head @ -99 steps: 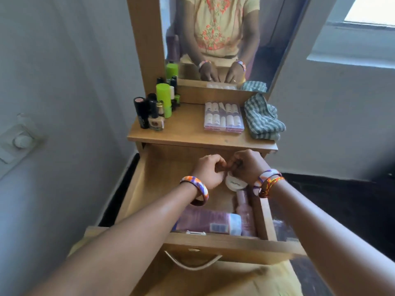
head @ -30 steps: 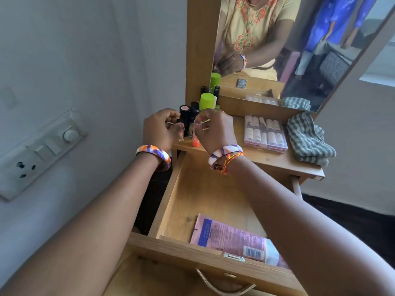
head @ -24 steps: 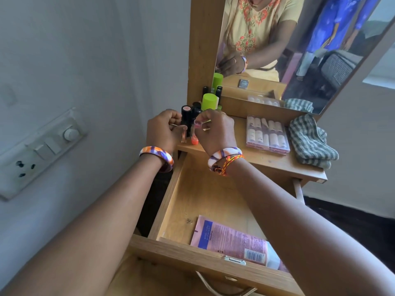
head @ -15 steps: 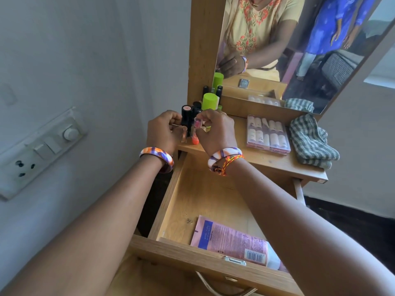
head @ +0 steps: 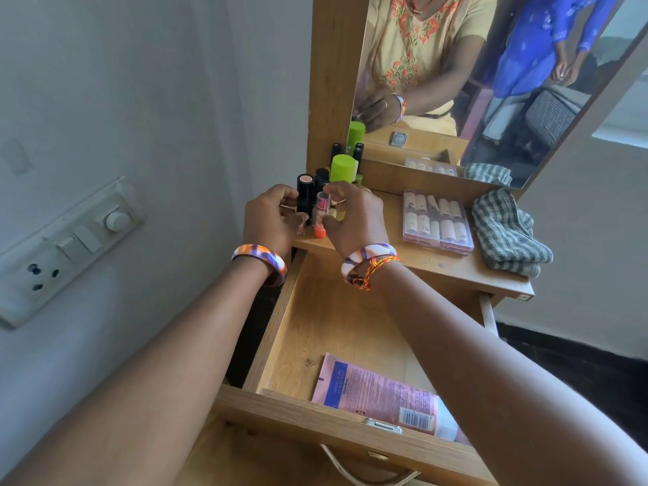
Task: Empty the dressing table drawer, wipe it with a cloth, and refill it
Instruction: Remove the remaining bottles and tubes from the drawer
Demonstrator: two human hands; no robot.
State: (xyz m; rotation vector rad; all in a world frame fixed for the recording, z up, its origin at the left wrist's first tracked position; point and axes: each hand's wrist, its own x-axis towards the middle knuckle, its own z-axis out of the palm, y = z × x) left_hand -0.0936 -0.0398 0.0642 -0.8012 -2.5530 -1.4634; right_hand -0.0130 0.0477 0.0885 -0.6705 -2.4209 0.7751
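The wooden drawer (head: 273, 331) is pulled out, and a flat pink tube (head: 375, 394) lies by its front wall. My right arm hides the drawer's right side. Both hands are up at the left corner of the shelf, among the cosmetics. My right hand (head: 354, 219) pinches a small pink tube with a clear cap and orange base (head: 321, 213), which stands on the shelf. My left hand (head: 270, 222) curls beside a black lipstick (head: 304, 194), pinching a small pale thing I cannot identify. A folded checked cloth (head: 505, 236) rests at the shelf's right end.
A green-capped bottle (head: 342, 168) and dark tubes stand behind my hands. A clear box of small pieces (head: 436, 222) lies mid-shelf. The mirror (head: 456, 82) rises behind the shelf. A switch panel (head: 70, 247) is on the left wall. The drawer's handle (head: 364, 478) is at the bottom.
Both hands rose from the drawer to the shelf's left corner. Over the last second they barely shifted, and the small pink tube came more upright in my right fingers.
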